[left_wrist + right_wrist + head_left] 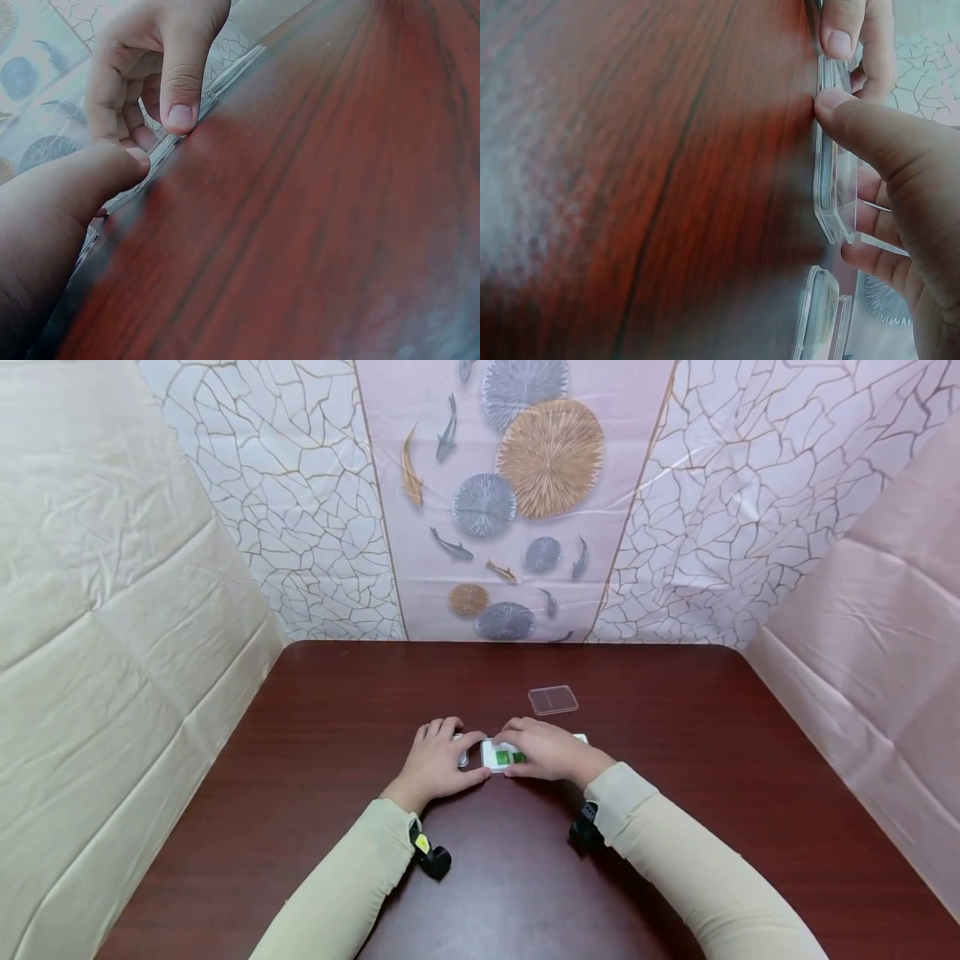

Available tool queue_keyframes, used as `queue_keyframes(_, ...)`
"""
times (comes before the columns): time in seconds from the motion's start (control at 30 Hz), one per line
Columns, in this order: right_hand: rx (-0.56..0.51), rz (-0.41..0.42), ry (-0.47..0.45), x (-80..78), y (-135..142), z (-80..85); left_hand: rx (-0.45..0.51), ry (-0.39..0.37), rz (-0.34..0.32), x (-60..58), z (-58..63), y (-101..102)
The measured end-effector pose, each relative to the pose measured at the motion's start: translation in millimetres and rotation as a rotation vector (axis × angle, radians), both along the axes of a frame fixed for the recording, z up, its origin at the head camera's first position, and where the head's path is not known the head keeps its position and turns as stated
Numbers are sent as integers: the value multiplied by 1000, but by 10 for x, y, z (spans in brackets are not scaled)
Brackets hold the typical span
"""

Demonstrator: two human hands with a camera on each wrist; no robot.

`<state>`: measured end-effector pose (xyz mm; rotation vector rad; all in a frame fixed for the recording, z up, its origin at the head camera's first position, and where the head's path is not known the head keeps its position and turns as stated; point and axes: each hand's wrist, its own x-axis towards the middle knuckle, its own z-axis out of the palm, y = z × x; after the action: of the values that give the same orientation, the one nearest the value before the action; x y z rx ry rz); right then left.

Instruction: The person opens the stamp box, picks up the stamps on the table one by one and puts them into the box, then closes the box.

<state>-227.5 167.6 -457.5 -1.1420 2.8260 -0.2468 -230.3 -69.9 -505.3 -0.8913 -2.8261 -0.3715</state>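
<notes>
A flat clear plastic case (489,757) with a white and green insert lies on the table between both hands. My right hand (546,750) grips it with the thumb along the near edge and fingers on the far side. A transparent lid (847,169) stands slightly apart from the base at one end in the right wrist view. My left hand (438,762) holds the case's left end between thumb (124,169) and index finger. Another clear case (462,760) shows partly under the left palm; the rest is hidden.
A loose clear lid (553,699) lies beyond the right hand on the dark wooden table (360,693). A further case (819,315) sits just right of the held one, mostly covered by the right hand in the head view. Patterned cloth (315,510) hangs behind the table.
</notes>
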Motion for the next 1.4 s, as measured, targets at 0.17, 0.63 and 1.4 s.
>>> queue_keyframes(0.17, 20, 3, 12, 19, -5, 11, -6, -4, -2, 7, 1, 9)
queue_keyframes(0.63, -129, -110, 42, -316, 344, 273, -25, 83, 103, 30, -19, 141)
queue_keyframes(1.4, -8, -282, -98, -848, 873, -76, -12, 26, 101, 136, -32, 878)
